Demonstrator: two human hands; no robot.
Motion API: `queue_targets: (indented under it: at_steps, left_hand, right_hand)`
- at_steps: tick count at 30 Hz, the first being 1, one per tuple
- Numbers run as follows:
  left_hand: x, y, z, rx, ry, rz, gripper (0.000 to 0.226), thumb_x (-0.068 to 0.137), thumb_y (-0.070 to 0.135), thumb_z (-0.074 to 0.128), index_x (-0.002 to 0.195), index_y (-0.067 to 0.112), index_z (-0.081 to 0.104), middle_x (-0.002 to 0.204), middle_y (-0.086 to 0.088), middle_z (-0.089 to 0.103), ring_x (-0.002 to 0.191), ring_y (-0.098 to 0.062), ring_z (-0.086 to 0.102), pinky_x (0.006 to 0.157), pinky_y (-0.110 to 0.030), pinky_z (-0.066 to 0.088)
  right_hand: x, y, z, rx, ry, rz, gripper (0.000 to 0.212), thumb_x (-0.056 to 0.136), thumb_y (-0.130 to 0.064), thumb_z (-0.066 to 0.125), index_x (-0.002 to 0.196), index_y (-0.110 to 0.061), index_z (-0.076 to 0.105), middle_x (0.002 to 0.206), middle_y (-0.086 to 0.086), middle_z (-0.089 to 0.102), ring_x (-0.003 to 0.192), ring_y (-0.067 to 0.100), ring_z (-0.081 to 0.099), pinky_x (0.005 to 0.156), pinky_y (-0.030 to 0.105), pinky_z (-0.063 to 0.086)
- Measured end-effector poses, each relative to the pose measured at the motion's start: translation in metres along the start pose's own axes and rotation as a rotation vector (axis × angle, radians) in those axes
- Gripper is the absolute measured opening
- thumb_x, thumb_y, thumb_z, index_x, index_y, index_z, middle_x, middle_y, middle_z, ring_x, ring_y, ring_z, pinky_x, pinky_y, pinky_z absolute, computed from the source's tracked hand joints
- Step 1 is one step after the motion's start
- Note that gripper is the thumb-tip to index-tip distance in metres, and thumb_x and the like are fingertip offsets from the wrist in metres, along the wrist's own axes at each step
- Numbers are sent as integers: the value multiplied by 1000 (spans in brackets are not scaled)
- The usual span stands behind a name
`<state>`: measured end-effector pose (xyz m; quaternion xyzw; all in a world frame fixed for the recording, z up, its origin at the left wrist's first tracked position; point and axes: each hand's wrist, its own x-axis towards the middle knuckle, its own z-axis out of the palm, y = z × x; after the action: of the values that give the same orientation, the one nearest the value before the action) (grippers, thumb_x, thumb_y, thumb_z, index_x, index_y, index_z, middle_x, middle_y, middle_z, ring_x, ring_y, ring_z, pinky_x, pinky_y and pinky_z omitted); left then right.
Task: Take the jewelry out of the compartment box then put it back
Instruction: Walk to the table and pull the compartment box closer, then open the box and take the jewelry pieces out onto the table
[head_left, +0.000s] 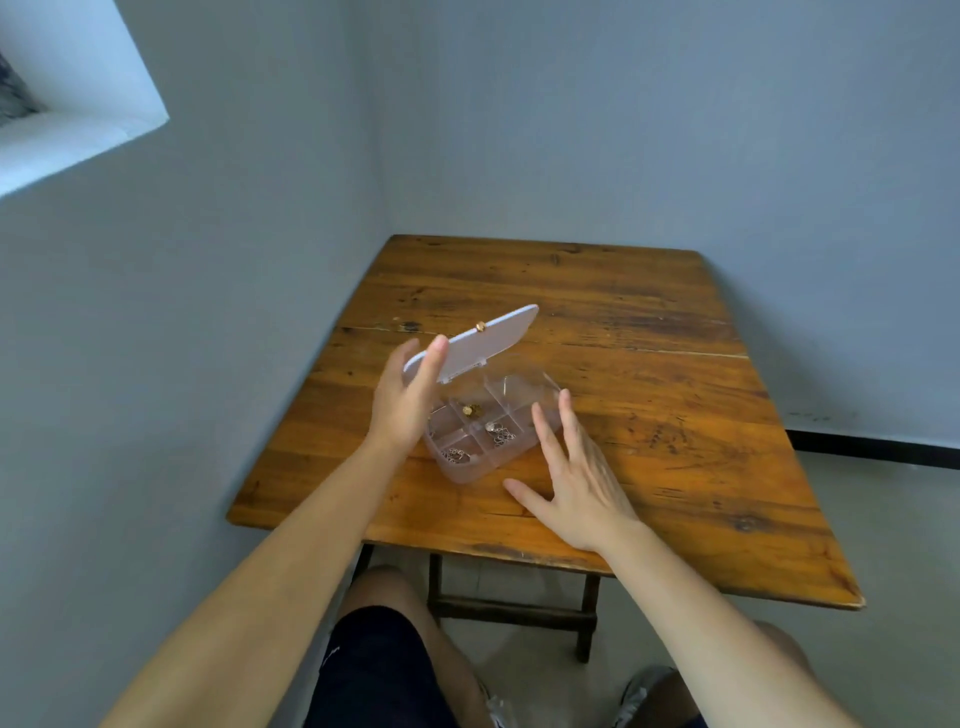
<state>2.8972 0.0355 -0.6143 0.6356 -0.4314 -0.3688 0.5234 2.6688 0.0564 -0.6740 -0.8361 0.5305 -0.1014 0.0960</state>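
Observation:
A clear plastic compartment box (524, 397) sits on the wooden table (649, 374), its lid (483, 340) raised and tilted back, with a small gold clasp (481, 326) on the lid's edge. Inside lie a gold piece (470, 410) and silver chains (497, 433) in separate compartments, with another silver piece (457, 455) nearer me. My left hand (405, 405) is at the box's left side, fingers touching the lid's near edge. My right hand (576, 478) hovers with fingers spread at the box's right side, holding nothing.
The table stands in a corner between two grey walls, its left edge close to the left wall. My knees and a shoe (644, 691) show below the table's near edge. A window ledge (78, 135) is at the upper left.

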Motion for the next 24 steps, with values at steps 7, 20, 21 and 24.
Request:
queue_targets:
  at_steps: [7,20,21,24]
  left_hand:
    - [44,13,10,-246,146,-129,74,90,65,48,147,24,25,124,-3,55,101,-14,61,69,-24,53]
    - [37,-45,19,86,31,1,108,87,53,65,154,20,-13,160,-1,14,145,-19,23,114,-37,36]
    - [39,-46,17,92,21,-4,104,87,55,63,155,21,-7,158,-1,20,144,-19,27,111,-34,39]
    - [43,-45,9,135,-15,10,81,90,53,60,151,20,19,146,-2,40,133,-18,43,84,-10,44]
  right_hand:
    - [1,2,1,-20,12,-29,93,88,-77,37,151,-42,-22,154,1,-44,153,28,-3,117,37,8]
    - [3,0,0,-15,15,-7,91,86,-79,35,150,-47,-21,158,-1,-38,153,29,-3,117,40,11]
    - [4,0,0,-14,12,-7,90,86,-79,35,150,-47,-20,158,-1,-38,153,29,-3,118,41,13]
    - [3,-1,-1,-4,2,-9,90,86,-77,36,150,-47,-20,158,-1,-37,153,30,-2,119,43,15]
